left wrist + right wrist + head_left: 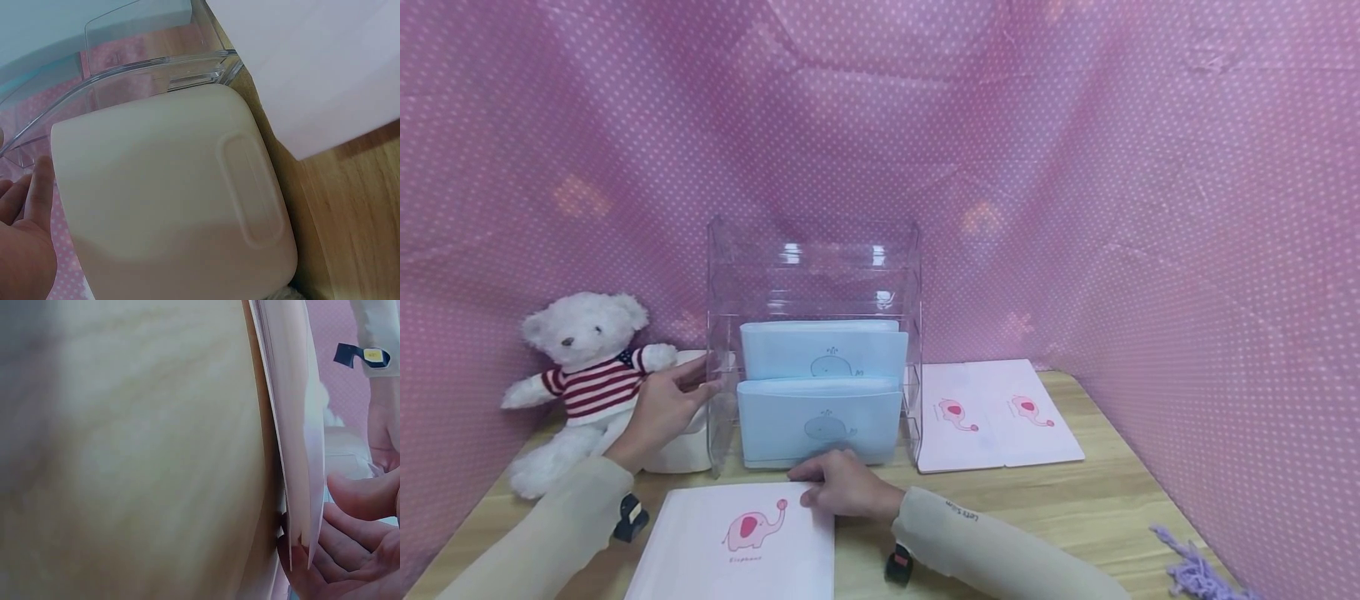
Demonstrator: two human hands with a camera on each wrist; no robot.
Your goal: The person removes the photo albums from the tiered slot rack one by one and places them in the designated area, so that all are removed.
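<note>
A clear plastic file rack [812,275] stands mid-table with two blue whale folders [823,425] in its lower front tiers. My left hand [662,408] holds the rack's left side panel near its front edge, the thumb at the edge and the fingers outside. In the left wrist view those fingers [39,194] lie beside a cream bin [169,194]. A pale pink elephant folder [752,533] lies before the rack. Its far right corner is in my right hand [846,487]; the right wrist view shows the thumb [362,495] on the cover side and fingertips round the folder's edge.
A white teddy bear [591,367] in a striped jumper sits at the left, against the cream bin. Two more pink elephant folders [1000,417] lie right of the rack. Purple yarn [1198,571] is near the right front edge. Pink dotted cloth [1075,208] encloses the table.
</note>
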